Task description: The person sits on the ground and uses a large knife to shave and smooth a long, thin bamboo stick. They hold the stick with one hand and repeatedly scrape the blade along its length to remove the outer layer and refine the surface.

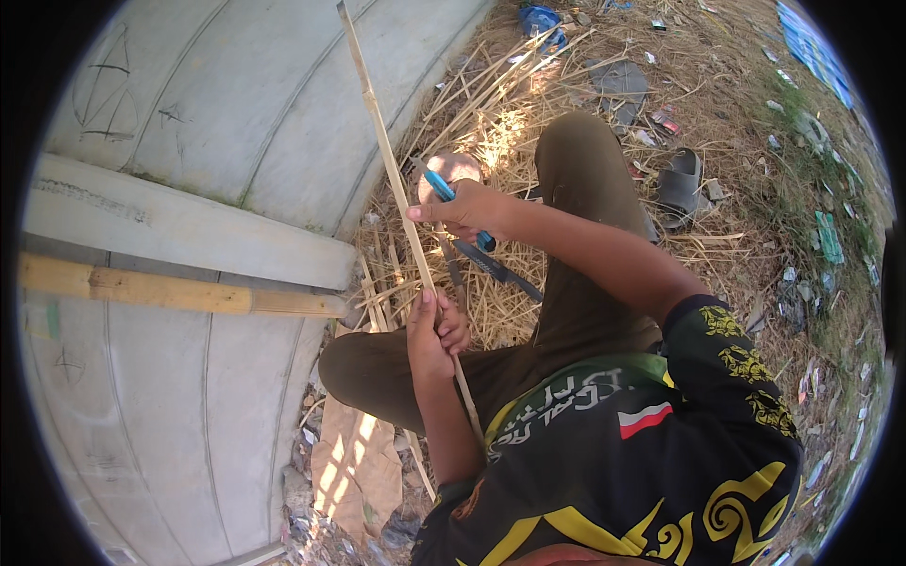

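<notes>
A long, thin bamboo strip (385, 141) runs slantwise from the wall side at the top down toward my waist. My left hand (437, 332) is closed round its lower part, above my bent left leg. Higher up, my right hand (461, 209) grips a blue utility knife (439, 185), its blade out and pointing to the upper left. The right thumb reaches across to the strip. Below that hand, a dark knife-like blade (495, 269) lies at a slant beside my legs; its far end is partly hidden. Shavings and split pieces (491, 321) cover the ground between my legs.
A pale panelled wall (283, 113) stands close on the left, with a concrete beam (189, 217) and a bamboo pole (170, 288) jutting toward me. Split strips (462, 108) lie ahead. A grey sandal (679, 187) and scattered litter are to the right; flattened brown cardboard (354, 467) lies lower left.
</notes>
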